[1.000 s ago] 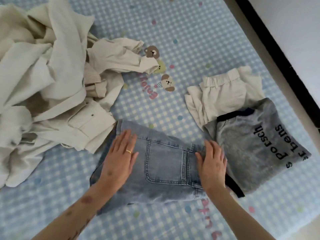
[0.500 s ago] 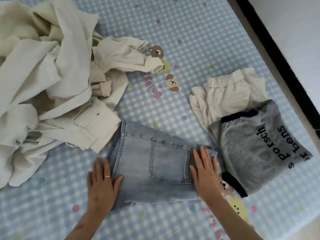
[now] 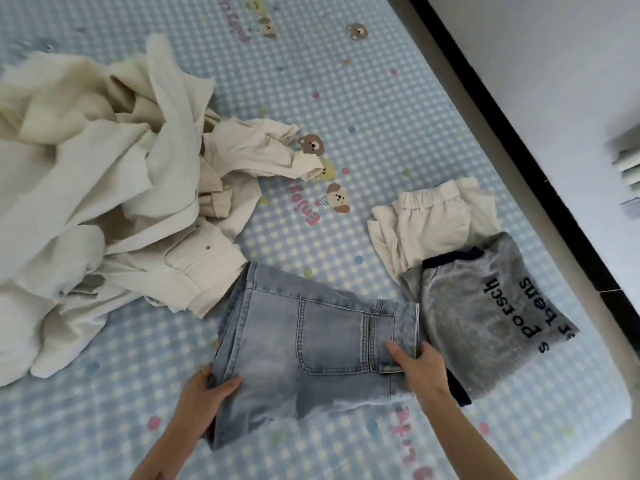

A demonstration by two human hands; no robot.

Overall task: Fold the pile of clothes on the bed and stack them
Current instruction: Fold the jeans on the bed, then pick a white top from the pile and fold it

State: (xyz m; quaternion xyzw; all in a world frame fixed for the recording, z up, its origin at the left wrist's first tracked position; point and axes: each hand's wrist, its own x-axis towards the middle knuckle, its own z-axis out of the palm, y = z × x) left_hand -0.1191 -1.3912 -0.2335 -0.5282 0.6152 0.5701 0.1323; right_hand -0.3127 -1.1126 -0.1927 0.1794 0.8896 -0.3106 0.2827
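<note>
Half a second before, both hands had lain flat with straight fingers at the sides of the folded jeans (image 3: 311,344); now the left hand (image 3: 204,393) gripped their lower-left edge, thumb on top and fingers curled beneath, and the right hand (image 3: 420,365) pinched the waistband end at lower centre-right, thumb over the denim. The jeans were pale blue, folded into a compact block with a back pocket facing up, lying at lower centre of the frame on the blue checked sheet (image 3: 346,98). Just beside them on the right lay a folded grey shirt (image 3: 485,320) overlapping folded cream shorts (image 3: 433,220), while the unfolded cream pile (image 3: 104,202) filled the left.
</note>
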